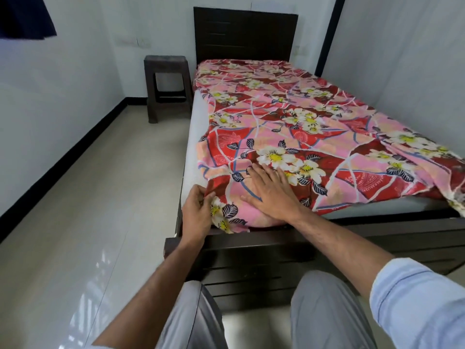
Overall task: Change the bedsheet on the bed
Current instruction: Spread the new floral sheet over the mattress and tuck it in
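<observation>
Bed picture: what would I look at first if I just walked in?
The bright red and pink flowery bedsheet, spread crookedly over the bed, grabs the eye first; bare white mattress shows along its left side. Next come the two hands at the near corner: the left hand pinches the sheet's edge, and the right hand lies flat on it. A dark stool stands by the headboard.
</observation>
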